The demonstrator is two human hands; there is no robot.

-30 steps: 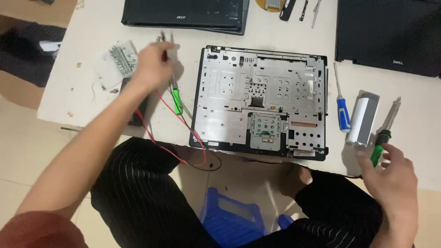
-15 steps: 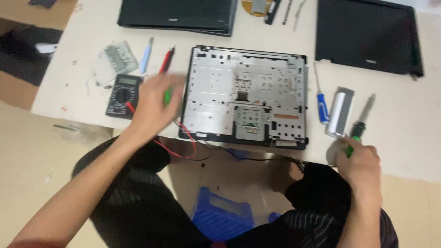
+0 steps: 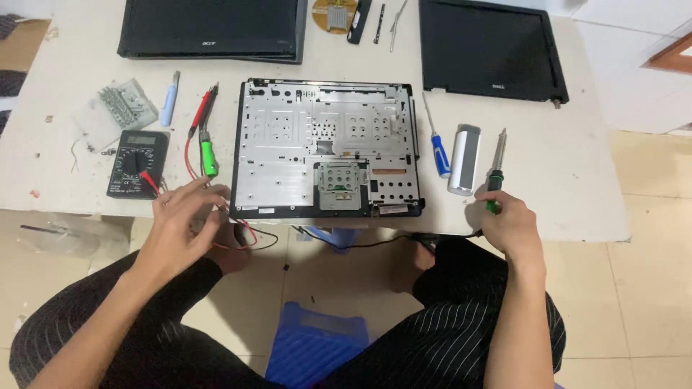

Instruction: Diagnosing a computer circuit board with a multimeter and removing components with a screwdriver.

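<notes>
Silver-grey metal fills the middle of the view: an opened laptop base (image 3: 328, 148) lies flat on a pale bench (image 3: 577, 180), its inner frame facing up. The right hand (image 3: 512, 223) sits at the bench's near edge, well to the right of the laptop base, fingers closed around the green handle of a soldering iron (image 3: 496, 169) whose tip points away from the person. Just left of the iron lie a white cylindrical object (image 3: 463, 158) and a blue-handled screwdriver (image 3: 438, 148). The left hand (image 3: 184, 220) rests at the near edge just left of the laptop base, fingers loosely spread and open, touching red and black wires (image 3: 245, 234) that loop off the bench edge. These wires lead toward a black multimeter (image 3: 137, 162) further left. A green-handled tool (image 3: 207, 155) lies between the multimeter and the laptop base, above the left hand. Two dark laptop lids (image 3: 490, 47) rest at the far side of the bench.
</notes>
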